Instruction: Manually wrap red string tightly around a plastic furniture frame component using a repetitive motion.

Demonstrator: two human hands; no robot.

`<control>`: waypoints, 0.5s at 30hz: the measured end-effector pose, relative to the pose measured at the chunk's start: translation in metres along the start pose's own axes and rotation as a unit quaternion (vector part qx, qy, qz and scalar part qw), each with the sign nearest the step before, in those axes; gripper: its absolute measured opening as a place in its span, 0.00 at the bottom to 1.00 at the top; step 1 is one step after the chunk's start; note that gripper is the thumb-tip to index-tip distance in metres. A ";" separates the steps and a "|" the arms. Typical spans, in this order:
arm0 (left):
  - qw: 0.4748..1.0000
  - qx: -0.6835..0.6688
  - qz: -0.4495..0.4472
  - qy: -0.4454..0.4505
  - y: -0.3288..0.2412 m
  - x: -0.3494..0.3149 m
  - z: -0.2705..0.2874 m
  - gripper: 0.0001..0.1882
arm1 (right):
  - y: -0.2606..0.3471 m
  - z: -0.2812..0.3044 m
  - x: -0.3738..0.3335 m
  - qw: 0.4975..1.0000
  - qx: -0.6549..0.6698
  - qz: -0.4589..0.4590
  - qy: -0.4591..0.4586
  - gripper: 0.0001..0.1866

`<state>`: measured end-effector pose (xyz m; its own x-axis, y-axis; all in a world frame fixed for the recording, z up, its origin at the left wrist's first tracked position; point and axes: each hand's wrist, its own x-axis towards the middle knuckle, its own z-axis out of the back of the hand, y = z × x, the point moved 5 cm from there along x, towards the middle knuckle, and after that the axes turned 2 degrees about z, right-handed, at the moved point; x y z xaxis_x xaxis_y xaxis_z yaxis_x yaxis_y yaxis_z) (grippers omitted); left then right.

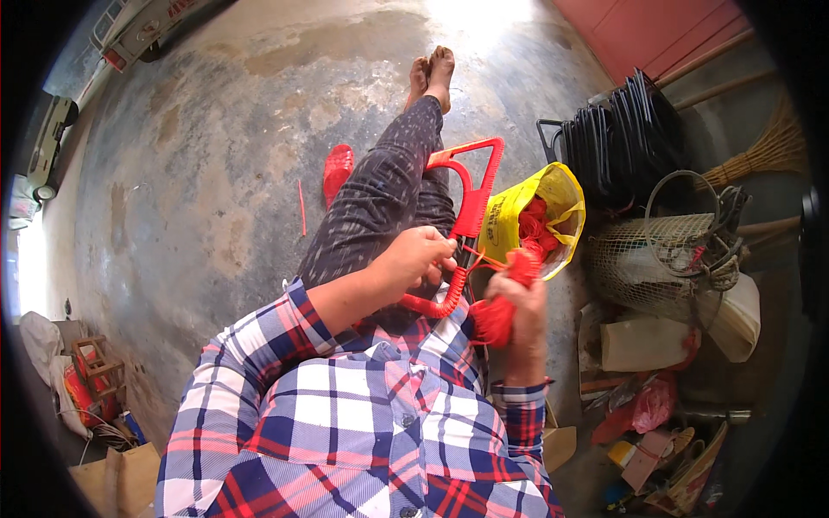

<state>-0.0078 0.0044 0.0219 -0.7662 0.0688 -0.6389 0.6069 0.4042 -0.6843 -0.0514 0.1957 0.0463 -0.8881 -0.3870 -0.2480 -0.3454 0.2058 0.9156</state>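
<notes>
On my lap rests a curved frame covered mostly in red wrapped cord, with a short dark stretch in its middle. My left hand is closed at that dark stretch, thumb and fingers pinched together against the frame. My right hand grips a thick bundle of red cord, and is slightly blurred. A strand runs from the bundle to the frame. Just beyond my right hand, a yellow bag stands open with more red cord inside.
My outstretched legs lie on the concrete floor. A red slipper and a red strip lie to their left. Folded black chairs, a wire mesh basket and a straw broom stand at the right, with mixed clutter below.
</notes>
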 end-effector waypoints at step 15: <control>0.989 -0.091 0.110 0.042 0.020 0.000 -0.007 0.13 | 0.010 0.060 -0.034 0.988 0.050 0.002 -0.144 0.17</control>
<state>0.0033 0.0190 0.0108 -0.6391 0.2462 -0.7286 0.7190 0.5277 -0.4523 -0.0427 0.2653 0.0451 -0.9342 -0.1173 -0.3370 -0.3568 0.2997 0.8848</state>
